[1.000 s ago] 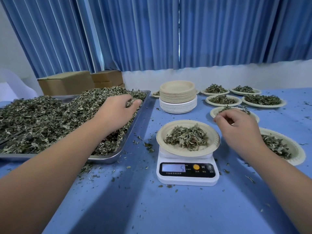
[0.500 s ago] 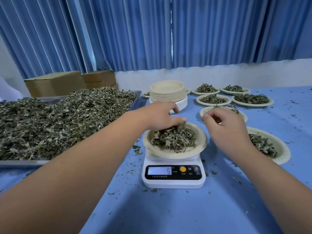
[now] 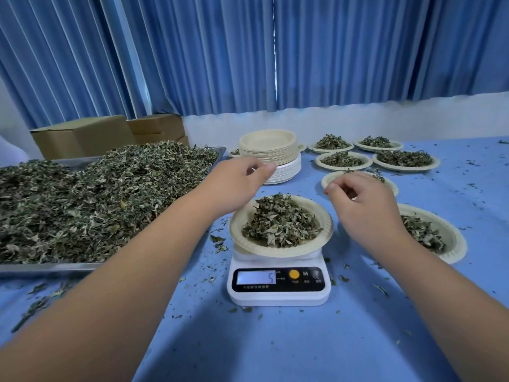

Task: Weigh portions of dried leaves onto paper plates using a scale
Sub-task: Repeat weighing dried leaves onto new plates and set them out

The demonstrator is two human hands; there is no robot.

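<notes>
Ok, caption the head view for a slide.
Both hands, left and right, hover over a plate of leaves on the scale, reading 5.

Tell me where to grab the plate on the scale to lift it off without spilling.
Grip the plate by its bare right rim, coming in level from the right hand side. The leaves are heaped in the middle, the rim overhangs the scale, and the right is where the filled plates sit.

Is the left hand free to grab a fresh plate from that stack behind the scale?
Probably yes. The left hand hovers just in front of the stack of plates, fingers loosely open and seemingly empty, with nothing between them. The plate on the scale sits lower and nearer, out of the way.
</notes>
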